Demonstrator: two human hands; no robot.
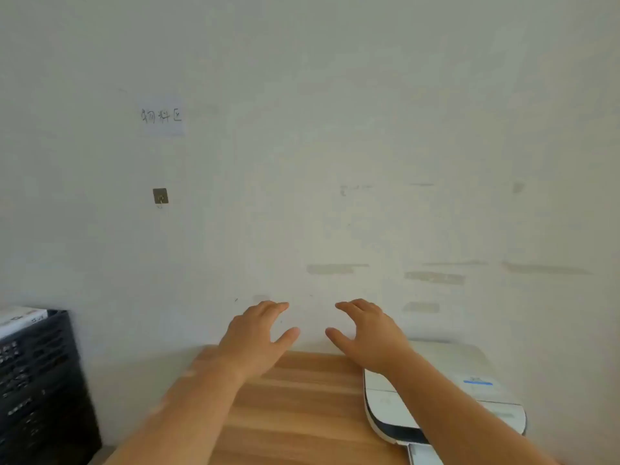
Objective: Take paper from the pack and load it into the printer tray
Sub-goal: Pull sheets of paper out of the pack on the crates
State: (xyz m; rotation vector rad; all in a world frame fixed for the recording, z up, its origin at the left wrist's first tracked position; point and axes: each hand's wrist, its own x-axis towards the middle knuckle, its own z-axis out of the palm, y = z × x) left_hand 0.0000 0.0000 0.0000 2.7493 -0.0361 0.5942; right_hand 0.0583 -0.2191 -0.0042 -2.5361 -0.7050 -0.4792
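A white printer (449,394) with a dark band and a blue label sits at the right end of a wooden table (302,407), against the wall. My left hand (255,337) and my right hand (365,333) are raised side by side above the table's far edge, palms down, fingers spread, both holding nothing. My right forearm crosses over the printer's front left part. No loose paper or printer tray shows. A white pack-like item (20,318) lies on top of the black crate at the far left.
A black slotted plastic crate (40,387) stands at the left edge beside the table. The white wall (335,162) is close behind, with a handwritten paper label (162,116) and a small metal hook (160,196).
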